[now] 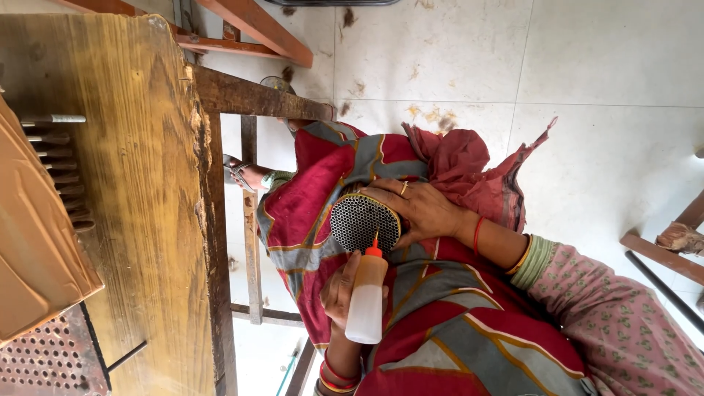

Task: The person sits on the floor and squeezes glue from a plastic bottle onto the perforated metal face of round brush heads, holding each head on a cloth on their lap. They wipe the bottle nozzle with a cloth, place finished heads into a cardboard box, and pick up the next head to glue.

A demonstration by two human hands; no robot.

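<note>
Two hands: left grips mesh disc, right squeeze bottle.

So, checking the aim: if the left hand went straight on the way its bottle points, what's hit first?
Probably the perforated disc held by the right hand; the left hand's bottle tip looks nearly on it.

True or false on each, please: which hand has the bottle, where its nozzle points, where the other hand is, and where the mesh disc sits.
1. The left hand holds the squeeze bottle. True.
2. The bottle's red nozzle points at the perforated disc. True.
3. The right hand rests on the wooden table. False: it grips the disc's edge, off the table.
4. The disc lies on the tiled floor. False: it sits on the person's lap, against red cloth.
</note>
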